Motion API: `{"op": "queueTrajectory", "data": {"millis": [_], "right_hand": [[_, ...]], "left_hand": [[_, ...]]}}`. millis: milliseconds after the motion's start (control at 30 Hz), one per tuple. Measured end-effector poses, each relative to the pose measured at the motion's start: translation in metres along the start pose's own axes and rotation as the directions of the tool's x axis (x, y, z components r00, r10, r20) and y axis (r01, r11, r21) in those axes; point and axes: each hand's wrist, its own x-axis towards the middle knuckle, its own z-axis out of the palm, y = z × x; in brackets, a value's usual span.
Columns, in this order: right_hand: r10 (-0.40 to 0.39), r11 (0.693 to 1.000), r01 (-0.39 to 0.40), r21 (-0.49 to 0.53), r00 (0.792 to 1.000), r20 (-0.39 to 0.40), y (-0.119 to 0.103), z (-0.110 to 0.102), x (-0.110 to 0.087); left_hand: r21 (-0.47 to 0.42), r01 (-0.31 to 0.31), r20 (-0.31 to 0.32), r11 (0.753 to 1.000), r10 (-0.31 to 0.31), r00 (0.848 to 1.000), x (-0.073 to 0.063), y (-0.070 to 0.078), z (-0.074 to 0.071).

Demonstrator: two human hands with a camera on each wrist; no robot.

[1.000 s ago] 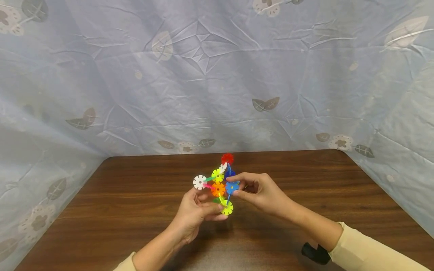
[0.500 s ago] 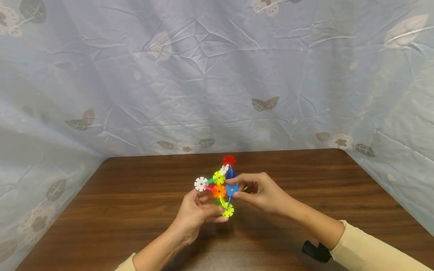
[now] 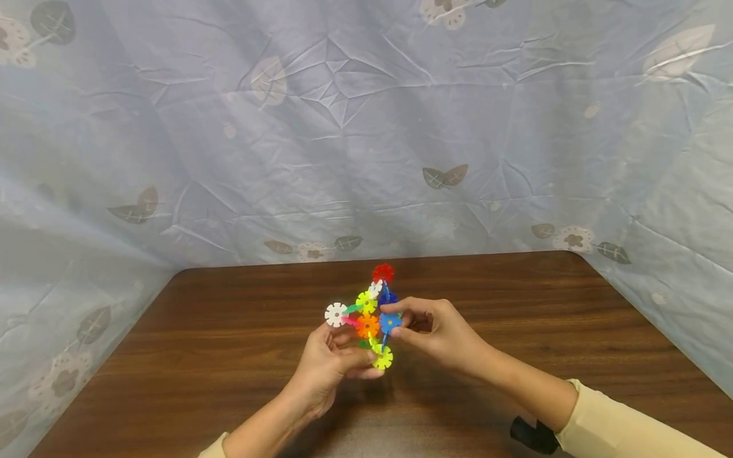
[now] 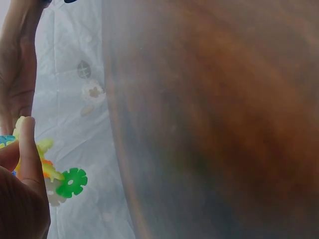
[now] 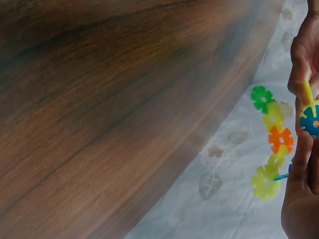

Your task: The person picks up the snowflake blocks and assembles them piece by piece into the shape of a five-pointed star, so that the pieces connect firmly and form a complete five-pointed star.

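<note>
A cluster of interlocking slotted plastic discs is held up above the table by both hands. My left hand [image 3: 326, 366] pinches a yellow disc [image 3: 383, 357] at the bottom of it. On the right side, the thumb and fingers of my right hand [image 3: 449, 331] pinch a light blue disc [image 3: 391, 322]. Between them sits an orange disc [image 3: 368, 326], with a white disc [image 3: 336, 315] sticking out leftward. At the top stands a red disc [image 3: 383, 273]. A green disc [image 4: 72, 182] shows at one end in the left wrist view. My fingers hide some of the joints.
The brown wooden table [image 3: 229, 331] lies under both hands. A black object [image 3: 534, 436] rests near my right sleeve, partly covered by it. Grey patterned cloth [image 3: 366, 146] hangs behind the table and along both sides.
The cluster and both hands dipped slightly, then shifted a little to the left. Both grips look the same throughout.
</note>
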Motion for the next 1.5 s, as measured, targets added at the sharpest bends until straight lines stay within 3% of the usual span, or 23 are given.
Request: {"op": "queueTrajectory", "data": {"millis": [267,433,567,700,767,867,967,1000,1067,1133,1200,1300,1400,1500], "right_hand": [[-0.050,0.996,0.049,-0.068,0.999,-0.020,-0.002,0.007,-0.002],[-0.051,0.996,0.053,-0.071,0.999,0.017,-0.005,0.004,0.000],[-0.029,0.996,0.032,-0.088,0.999,0.036,-0.014,-0.007,0.006],[-0.083,0.991,0.086,-0.103,0.996,0.036,-0.022,-0.018,0.012],[-0.141,0.985,0.139,-0.102,0.990,-0.012,-0.022,-0.021,0.011],[-0.197,0.975,0.171,-0.143,0.962,-0.190,-0.018,-0.018,0.006],[-0.108,0.991,0.071,-0.113,0.921,-0.373,-0.007,-0.008,-0.002],[-0.042,0.998,0.017,-0.065,0.916,-0.398,-0.003,-0.003,-0.005],[0.114,0.993,-0.091,0.081,0.925,-0.362,0.005,0.006,-0.010],[0.233,0.957,-0.177,0.231,0.942,-0.241,0.012,0.015,-0.013],[0.311,0.895,-0.262,0.361,0.947,-0.084,0.017,0.022,-0.014],[0.333,0.793,-0.323,0.516,0.940,0.076,0.019,0.031,-0.009],[0.359,0.713,-0.340,0.614,0.928,0.097,0.017,0.037,-0.003],[0.382,0.681,-0.319,0.660,0.923,0.053,0.014,0.038,0.001]], "left_hand": [[-0.011,-0.003,-0.023,1.000,0.002,1.000,-0.004,-0.001,0.000],[-0.011,-0.004,-0.007,1.000,0.004,1.000,-0.004,0.002,-0.001],[-0.005,-0.013,0.034,1.000,0.013,0.999,-0.001,0.013,-0.001],[-0.029,-0.012,0.048,1.000,0.013,0.999,0.004,0.027,0.001],[-0.058,-0.006,0.042,0.998,0.008,0.999,0.007,0.033,0.003],[-0.122,0.005,0.026,0.993,-0.001,1.000,0.011,0.039,0.005],[-0.195,0.007,0.009,0.981,-0.005,1.000,0.013,0.043,0.005],[-0.216,0.009,0.003,0.976,-0.009,1.000,0.013,0.044,0.004],[-0.246,0.013,-0.002,0.969,-0.014,1.000,0.013,0.044,0.004],[-0.263,0.016,-0.002,0.965,-0.017,1.000,0.013,0.044,0.004],[-0.271,0.025,0.009,0.962,-0.023,1.000,0.013,0.043,0.004],[-0.283,0.038,0.030,0.958,-0.031,0.999,0.012,0.041,0.006],[-0.288,0.048,0.050,0.956,-0.035,0.998,0.012,0.039,0.007],[-0.284,0.047,0.064,0.958,-0.030,0.997,0.014,0.039,0.008]]}}
